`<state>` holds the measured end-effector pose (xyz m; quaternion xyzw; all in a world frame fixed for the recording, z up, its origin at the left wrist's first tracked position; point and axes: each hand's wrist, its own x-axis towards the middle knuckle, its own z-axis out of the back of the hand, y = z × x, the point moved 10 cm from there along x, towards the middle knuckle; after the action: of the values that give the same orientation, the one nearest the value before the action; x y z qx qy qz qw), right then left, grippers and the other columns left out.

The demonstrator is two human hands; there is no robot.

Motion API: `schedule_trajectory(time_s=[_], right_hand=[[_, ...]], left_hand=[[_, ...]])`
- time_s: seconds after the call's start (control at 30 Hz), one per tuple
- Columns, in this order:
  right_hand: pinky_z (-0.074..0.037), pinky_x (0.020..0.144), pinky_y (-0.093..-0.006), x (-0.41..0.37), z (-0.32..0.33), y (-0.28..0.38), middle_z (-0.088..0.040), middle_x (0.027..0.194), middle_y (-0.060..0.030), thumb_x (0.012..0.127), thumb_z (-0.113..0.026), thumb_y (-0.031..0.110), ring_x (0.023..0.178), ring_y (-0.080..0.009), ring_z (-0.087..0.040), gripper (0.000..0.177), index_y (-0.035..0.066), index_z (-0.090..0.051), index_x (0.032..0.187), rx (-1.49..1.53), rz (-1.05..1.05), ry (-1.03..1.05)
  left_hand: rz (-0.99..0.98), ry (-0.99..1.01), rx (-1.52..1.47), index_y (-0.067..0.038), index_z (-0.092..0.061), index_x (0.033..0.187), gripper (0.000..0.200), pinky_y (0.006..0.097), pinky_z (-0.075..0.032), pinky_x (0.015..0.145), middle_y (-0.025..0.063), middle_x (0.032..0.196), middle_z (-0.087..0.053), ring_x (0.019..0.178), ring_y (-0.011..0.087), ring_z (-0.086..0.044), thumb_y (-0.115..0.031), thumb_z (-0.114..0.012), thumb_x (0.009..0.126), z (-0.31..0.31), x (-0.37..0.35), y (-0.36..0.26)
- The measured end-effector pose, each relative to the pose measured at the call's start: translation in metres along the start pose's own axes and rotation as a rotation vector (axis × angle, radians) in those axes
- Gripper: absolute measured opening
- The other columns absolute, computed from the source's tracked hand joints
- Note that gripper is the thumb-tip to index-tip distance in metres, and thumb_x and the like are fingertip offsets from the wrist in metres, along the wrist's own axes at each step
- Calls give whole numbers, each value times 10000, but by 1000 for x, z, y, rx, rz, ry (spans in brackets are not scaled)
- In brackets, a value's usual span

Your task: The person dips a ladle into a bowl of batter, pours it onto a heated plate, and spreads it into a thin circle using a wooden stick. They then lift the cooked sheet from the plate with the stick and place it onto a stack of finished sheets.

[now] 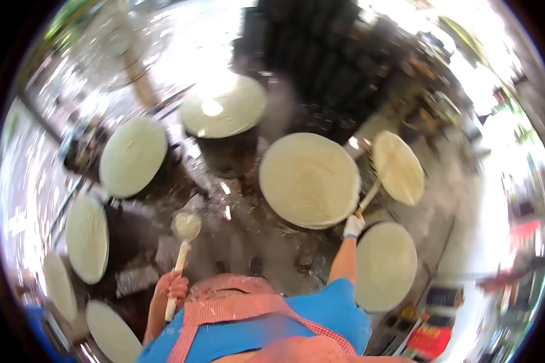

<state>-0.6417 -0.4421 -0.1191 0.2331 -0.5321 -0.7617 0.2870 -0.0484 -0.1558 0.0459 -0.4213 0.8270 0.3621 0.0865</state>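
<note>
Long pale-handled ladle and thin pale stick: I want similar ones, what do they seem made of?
The long pale-handled ladle, in the left hand: matte, light handle, likely wood or bamboo; the round bowl looks greyish, maybe metal, but blur leaves it open. The thin pale stick, in the gloved right hand: matte, probably bamboo.

Red box (431, 342); dark stack (321, 60) beyond

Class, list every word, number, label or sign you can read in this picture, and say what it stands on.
No text can be read.
The red packages and the dark box at lower right may carry print, but it is too blurred.
The ladle and the apron show no writing.
</note>
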Motion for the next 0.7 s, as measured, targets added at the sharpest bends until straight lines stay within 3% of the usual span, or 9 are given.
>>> schedule_trajectory(time_s=[0.17,0.23,0.27,0.33,0.47,0.57,0.6,0.63,0.7], right_hand=[[-480,715,-368,-33,-16,14,-642,966,-112,730,-553,50,767,-223,-555,331,-66,-621,1033,97,-10,123],[-464,701,-406,-36,-11,-7,-642,911,-177,784,-507,107,736,-248,-535,361,-113,-589,1059,-54,55,55],[-453,669,-427,-80,-3,32,-636,885,-219,775,-499,115,707,-280,-532,382,-125,-576,1062,-230,-47,-8],[-448,616,-431,-112,-6,6,-626,855,-240,708,-512,92,665,-323,-535,394,-134,-575,1025,-194,5,-96],[-400,473,-417,-241,-89,9,-601,819,-140,706,-539,46,614,-246,-526,472,22,-572,1176,43,-171,45],[-381,439,-321,-299,-192,55,-593,804,-67,726,-552,11,510,-175,-477,329,52,-624,1045,69,-180,438],[-357,410,-305,-299,-234,63,-597,778,-59,748,-558,25,444,-163,-441,291,46,-622,1031,70,55,514],[-356,396,-305,-316,-272,68,-614,804,-65,779,-566,49,436,-160,-442,245,48,-637,1014,125,48,645],[-494,682,-335,-411,-300,164,-656,906,-90,806,-610,122,727,-211,-587,216,26,-656,994,-46,635,768]], left_hand=[[-162,6,88,-183,-542,1149,241,193,-285,352,-18,562,-310,432,64,-300,-194,-393,961,25,-10,-14],[-193,7,168,-166,-516,1035,141,182,-268,337,-29,556,-309,436,47,-306,-180,-398,960,23,-18,-21],[-213,24,165,-165,-513,1080,172,174,-257,330,-27,569,-306,440,45,-295,-196,-385,969,33,-18,-25],[-253,13,166,-158,-493,1109,194,165,-249,323,-26,591,-301,442,41,-279,-242,-373,981,46,-31,-34],[-363,-194,241,-129,-428,989,273,164,-223,328,-34,609,-284,446,34,-256,-389,-344,983,90,-73,-62],[-391,-228,277,-137,-385,934,176,167,-209,320,-47,576,-268,428,26,-241,-301,-352,989,104,-109,-71],[-399,-230,283,-156,-386,991,80,171,-214,317,-45,568,-271,418,27,-245,-234,-373,975,112,-120,-74],[-406,-233,293,-176,-387,1048,88,174,-219,314,-44,560,-274,409,28,-249,-166,-394,961,120,-132,-78],[-490,-255,324,-196,-368,1022,128,187,-221,300,-39,535,-296,401,40,-272,-123,-422,931,124,-162,-76]])
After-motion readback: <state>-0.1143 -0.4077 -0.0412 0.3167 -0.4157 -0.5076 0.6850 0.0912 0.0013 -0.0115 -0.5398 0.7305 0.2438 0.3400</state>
